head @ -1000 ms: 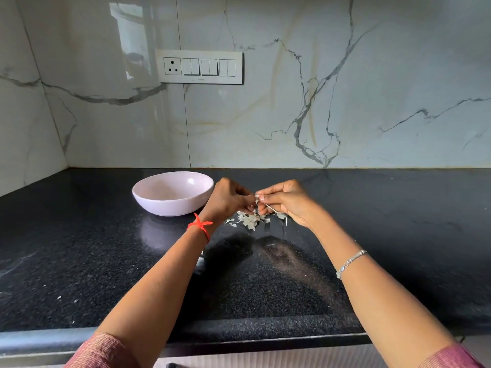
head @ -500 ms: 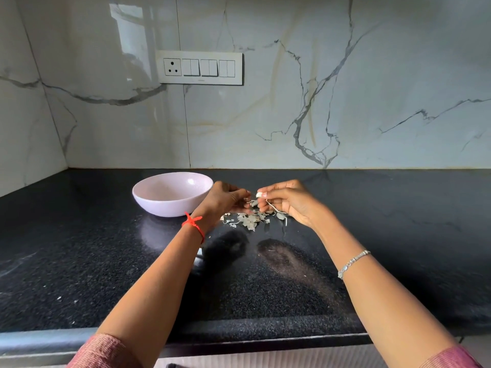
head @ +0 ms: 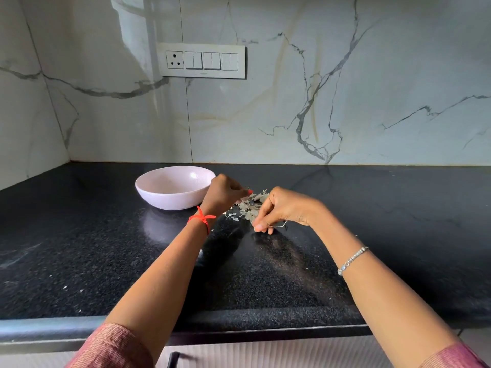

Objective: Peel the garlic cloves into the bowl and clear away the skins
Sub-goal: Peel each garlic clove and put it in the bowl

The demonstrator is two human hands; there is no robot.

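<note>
A pale pink bowl (head: 148, 185) stands on the black counter, just left of my hands. Beside it on the right lies a small pile of dry garlic skins (head: 249, 207). My left hand (head: 224, 193) hovers over the pile's left side, with its fingers curled round a small garlic clove (head: 239, 201) that is mostly hidden. My right hand (head: 285, 208) points down at the pile's near edge. Its fingertips pinch a thin strip of garlic skin (head: 279, 226) close to the counter. The inside of the bowl is not visible from this angle.
The black granite counter (head: 265, 274) runs wide to the left and right, with its front edge near my elbows. A marble wall rises behind it, with a switch panel (head: 202, 61) above the bowl. A side wall closes the far left corner.
My hands have come apart. The right hand has dropped toward the counter with a strip of skin, and the left hand has stayed by the bowl.
</note>
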